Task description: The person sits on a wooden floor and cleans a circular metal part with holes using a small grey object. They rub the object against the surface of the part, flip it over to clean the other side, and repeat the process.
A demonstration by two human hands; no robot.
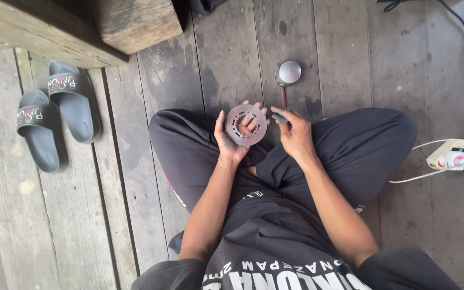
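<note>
Count, head view: one flat round grey metal disc with a ring of slots point(246, 124); one hammer with a round polished metal head and dark handle point(288, 73). Two dark grey rubber slide sandals point(74, 99) point(40, 130). One white power strip point(449, 154); two hands, left hand point(231, 138) and right hand point(296, 135).

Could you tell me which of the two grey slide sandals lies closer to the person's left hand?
The upper-right sandal, beside the floor plank gap; the other sandal lies further from the left hand.
</note>
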